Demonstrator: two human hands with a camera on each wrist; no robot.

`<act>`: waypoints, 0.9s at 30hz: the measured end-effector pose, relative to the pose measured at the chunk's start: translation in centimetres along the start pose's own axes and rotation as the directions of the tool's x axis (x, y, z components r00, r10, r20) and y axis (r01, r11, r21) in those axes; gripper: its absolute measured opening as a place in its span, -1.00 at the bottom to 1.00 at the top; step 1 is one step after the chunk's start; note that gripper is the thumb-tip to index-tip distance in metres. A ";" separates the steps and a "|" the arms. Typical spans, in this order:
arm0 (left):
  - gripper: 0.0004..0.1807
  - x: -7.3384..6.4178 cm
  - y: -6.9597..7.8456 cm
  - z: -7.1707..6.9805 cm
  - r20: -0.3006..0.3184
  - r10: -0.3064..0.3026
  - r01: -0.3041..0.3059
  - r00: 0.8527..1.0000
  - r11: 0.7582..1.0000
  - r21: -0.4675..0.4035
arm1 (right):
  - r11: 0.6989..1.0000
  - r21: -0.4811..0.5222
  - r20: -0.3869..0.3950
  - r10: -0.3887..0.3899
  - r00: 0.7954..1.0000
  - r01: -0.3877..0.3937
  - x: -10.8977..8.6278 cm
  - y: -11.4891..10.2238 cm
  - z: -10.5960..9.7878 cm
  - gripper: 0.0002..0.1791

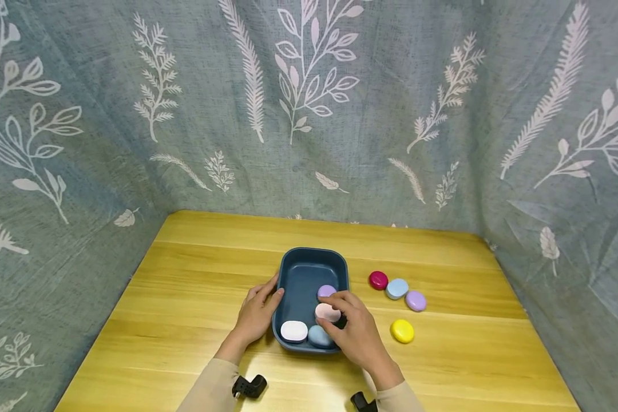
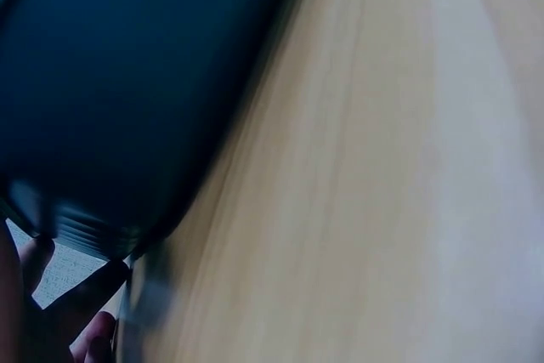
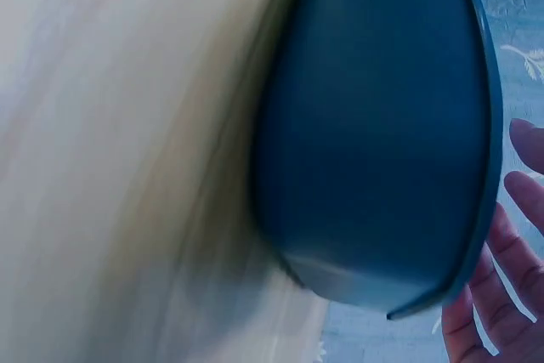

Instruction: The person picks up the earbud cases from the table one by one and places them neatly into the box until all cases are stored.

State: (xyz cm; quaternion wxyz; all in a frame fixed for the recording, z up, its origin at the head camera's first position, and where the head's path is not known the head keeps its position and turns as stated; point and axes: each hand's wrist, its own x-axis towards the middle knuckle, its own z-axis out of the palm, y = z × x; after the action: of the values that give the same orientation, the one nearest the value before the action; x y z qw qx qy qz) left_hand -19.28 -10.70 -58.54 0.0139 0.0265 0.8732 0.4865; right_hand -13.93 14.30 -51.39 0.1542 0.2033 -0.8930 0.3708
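Beige-sleeved left hand (image 1: 254, 313) rested straightened fingers on left side of blue tray (image 1: 304, 279), we saw. Inside: white piece (image 1: 294, 331), grey-blue piece (image 1: 319, 336), pale pink piece (image 1: 329, 312), which right hand (image 1: 359, 333) pinched. Farther right, we noted red piece (image 1: 378, 280), yellow piece (image 1: 402, 331).

Leaf-print drapes (image 1: 201, 74) rise beyond the right grip (image 1: 359, 335), walling a wood-grain counter (image 1: 474, 360) on three sides, booth-style.
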 end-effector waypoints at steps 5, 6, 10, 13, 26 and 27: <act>-0.37 0.0 -0.2 0.0 -0.006 0.001 -0.001 1.000 1.000 -0.003 | 0.998 -0.055 -0.005 0.031 0.999 -0.032 0.0 0.4 -0.9 -0.57; -0.37 0.1 -0.2 0.1 -0.007 0.004 -0.004 1.000 1.000 0.005 | 0.997 -0.065 -0.007 0.041 0.999 -0.041 0.0 0.5 -1.1 -0.56; -0.37 0.0 -0.3 0.1 -0.008 0.010 -0.010 1.000 1.000 0.000 | 0.993 -0.094 -0.014 0.072 0.997 -0.073 -0.2 0.9 -1.8 -0.54; -0.37 0.0 -0.1 0.0 -0.004 0.008 -0.008 1.000 1.000 -0.013 | 0.989 -0.120 -0.021 0.089 0.996 -0.090 -0.4 1.3 -2.2 -0.53; -0.37 -0.1 0.0 -0.2 -0.003 0.006 -0.006 1.000 1.000 -0.008 | 0.980 -0.182 -0.069 0.068 0.995 -0.080 -1.1 3.2 -3.6 -0.49; -0.37 -0.1 -0.1 -0.2 -0.003 0.007 -0.007 1.000 1.000 -0.011 | 0.979 -0.188 -0.069 0.071 0.995 -0.083 -1.1 3.3 -3.7 -0.48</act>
State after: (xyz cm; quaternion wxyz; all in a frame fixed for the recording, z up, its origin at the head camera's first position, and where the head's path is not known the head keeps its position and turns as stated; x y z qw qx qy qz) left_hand -19.19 -10.89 -58.48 0.0110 0.0286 0.8704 0.4914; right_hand -14.06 19.34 -51.36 0.1861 0.1411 -0.9263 0.2955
